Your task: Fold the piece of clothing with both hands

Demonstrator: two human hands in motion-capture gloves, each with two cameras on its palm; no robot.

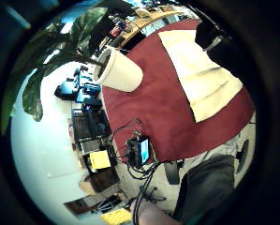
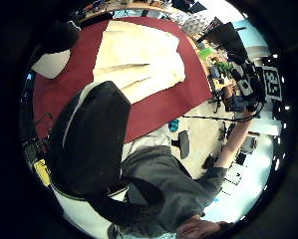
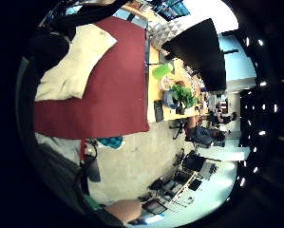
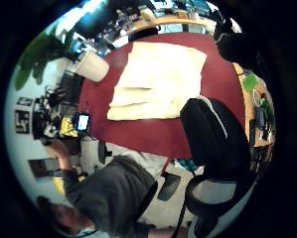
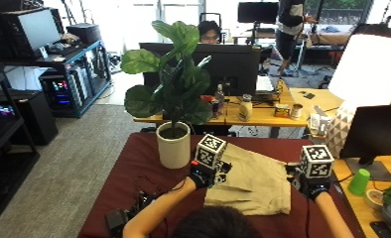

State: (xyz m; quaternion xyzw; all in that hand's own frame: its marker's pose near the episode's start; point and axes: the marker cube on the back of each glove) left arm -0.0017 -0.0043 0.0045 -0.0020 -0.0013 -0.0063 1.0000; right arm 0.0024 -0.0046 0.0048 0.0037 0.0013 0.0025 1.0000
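A cream piece of clothing (image 5: 256,182) lies flat on the dark red table cover (image 5: 136,168), with layered edges at its near end. My left hand (image 5: 202,177) hovers over its left edge and my right hand (image 5: 309,188) is off its right edge. Both are raised above the table. From the left palm the clothing (image 1: 200,75) (image 2: 138,59) shows at a distance, beyond the black left thumb (image 2: 88,144). From the right palm the clothing (image 4: 158,79) (image 3: 75,61) also lies apart from the hand. Neither hand holds any cloth.
A white pot (image 5: 173,151) with a large-leafed plant stands on the table's far left, close to the clothing. A small device with cables (image 5: 126,214) sits at the near left edge. At the right, a wooden desk carries a monitor (image 5: 374,139) and a green cup (image 5: 359,181).
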